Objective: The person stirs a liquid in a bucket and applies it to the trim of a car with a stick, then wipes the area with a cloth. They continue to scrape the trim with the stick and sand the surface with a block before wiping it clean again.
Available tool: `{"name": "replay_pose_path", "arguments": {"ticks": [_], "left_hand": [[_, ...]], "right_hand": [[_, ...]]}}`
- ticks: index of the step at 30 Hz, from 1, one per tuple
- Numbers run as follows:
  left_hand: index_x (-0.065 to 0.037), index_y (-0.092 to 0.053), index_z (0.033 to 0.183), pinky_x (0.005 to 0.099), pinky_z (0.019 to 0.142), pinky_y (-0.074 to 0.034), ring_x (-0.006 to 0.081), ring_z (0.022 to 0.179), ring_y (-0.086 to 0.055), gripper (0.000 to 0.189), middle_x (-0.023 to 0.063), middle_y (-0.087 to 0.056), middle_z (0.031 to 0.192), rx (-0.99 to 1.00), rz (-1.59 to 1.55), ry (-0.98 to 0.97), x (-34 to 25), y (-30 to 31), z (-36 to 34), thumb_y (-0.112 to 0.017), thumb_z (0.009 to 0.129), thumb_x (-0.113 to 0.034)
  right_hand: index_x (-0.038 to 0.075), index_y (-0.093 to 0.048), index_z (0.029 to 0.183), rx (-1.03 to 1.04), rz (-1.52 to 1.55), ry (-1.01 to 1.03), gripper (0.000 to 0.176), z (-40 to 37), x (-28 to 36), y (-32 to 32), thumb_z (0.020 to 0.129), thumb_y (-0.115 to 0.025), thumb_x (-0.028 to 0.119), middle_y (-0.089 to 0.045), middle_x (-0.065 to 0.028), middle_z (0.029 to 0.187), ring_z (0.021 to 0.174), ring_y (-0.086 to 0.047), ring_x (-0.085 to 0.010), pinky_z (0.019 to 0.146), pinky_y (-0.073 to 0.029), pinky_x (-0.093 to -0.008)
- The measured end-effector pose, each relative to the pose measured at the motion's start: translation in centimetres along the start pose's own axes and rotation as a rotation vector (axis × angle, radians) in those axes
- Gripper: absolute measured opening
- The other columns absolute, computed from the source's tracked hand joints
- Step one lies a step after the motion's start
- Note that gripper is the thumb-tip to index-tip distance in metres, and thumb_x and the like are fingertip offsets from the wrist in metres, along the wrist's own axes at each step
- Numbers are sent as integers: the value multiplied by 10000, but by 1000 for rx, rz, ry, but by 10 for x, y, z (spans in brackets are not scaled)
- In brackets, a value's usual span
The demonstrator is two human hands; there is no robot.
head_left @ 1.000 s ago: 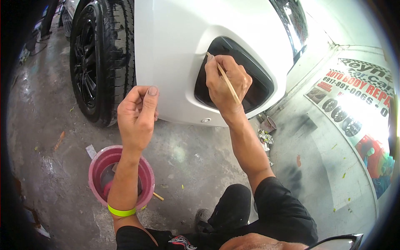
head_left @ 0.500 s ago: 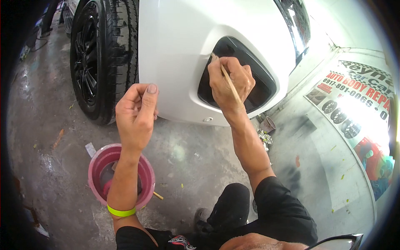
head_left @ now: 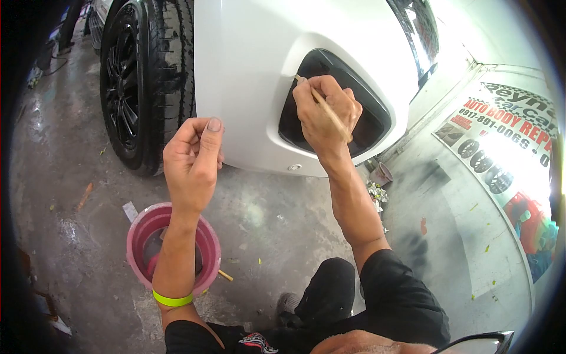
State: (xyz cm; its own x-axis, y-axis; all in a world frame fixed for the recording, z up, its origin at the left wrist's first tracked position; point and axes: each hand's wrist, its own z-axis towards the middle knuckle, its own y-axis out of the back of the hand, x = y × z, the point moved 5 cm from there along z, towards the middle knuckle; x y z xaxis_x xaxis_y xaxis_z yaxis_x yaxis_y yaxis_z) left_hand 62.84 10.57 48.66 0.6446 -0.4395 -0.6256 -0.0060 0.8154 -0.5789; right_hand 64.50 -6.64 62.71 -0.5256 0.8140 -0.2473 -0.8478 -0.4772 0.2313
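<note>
One white car (head_left: pixel 247 76): by both hands.
Black bumper panel (head_left: pixel 371 115): behind right hand.
Right hand (head_left: pixel 320 123): nearer, fingers (head_left: pixel 303 94) pinching the stick (head_left: pixel 335 118).
Left hand (head_left: pixel 191 168): curled; can't tell if it holds anything.
Wooden stick: slants from panel's left edge toward right wrist.

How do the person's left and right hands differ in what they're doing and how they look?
The right hand grips a thin, light-coloured stick; the left hand shows no tool. The right is at the dark panel in the white bodywork, while the left is raised nearer the tyre, loosely curled. The left arm wears a yellow-green band; the right has none visible. Both hands are bare.
</note>
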Motion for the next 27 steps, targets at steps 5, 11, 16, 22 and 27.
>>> {"name": "replay_pose_path", "arguments": {"ticks": [5, 11, 16, 22, 27], "left_hand": [[-16, -659, 902, 183, 511, -387, 19, 570, -480, 227, -45, -555, 675, 23, -13, -14, 1, 1, 0, -649, 1013, -214], [-12, -651, 903, 185, 510, -391, 18, 571, -480, 227, -44, -554, 682, -15, -26, -2, -1, -1, 0, -645, 1014, -210], [-7, -658, 909, 185, 510, -395, 19, 571, -483, 229, -38, -568, 702, 24, -6, -8, 4, 2, 1, -643, 1015, -210], [-15, -652, 895, 180, 510, -393, 18, 562, -479, 226, -46, -551, 671, -7, -2, -19, 0, 2, 1, -642, 1014, -207], [-18, -652, 891, 181, 512, -392, 16, 561, -479, 223, -50, -548, 662, 6, 1, -10, 1, 1, 1, -643, 1014, -204]], "right_hand": [[98, -604, 673, -79, -7, -36, 170, -2, -1, -3, 771, -738, 60, -566, -20, 493, 423, -503, -218, 547, -325, -336], [91, -611, 677, -185, 16, -48, 171, -4, -3, -7, 764, -748, 36, -566, -36, 496, 418, -505, -211, 510, -319, -324], [87, -609, 670, -120, -16, 41, 173, -7, 0, -4, 765, -745, 39, -561, -32, 493, 432, -515, -196, 517, -321, -325], [94, -607, 662, -56, 11, 6, 182, -6, 0, -3, 777, -744, 57, -561, -31, 494, 442, -517, -197, 526, -330, -332], [105, -592, 638, -107, 45, -99, 217, -4, -4, -4, 791, -741, 71, -560, -33, 492, 431, -507, -209, 541, -346, -341]]}}
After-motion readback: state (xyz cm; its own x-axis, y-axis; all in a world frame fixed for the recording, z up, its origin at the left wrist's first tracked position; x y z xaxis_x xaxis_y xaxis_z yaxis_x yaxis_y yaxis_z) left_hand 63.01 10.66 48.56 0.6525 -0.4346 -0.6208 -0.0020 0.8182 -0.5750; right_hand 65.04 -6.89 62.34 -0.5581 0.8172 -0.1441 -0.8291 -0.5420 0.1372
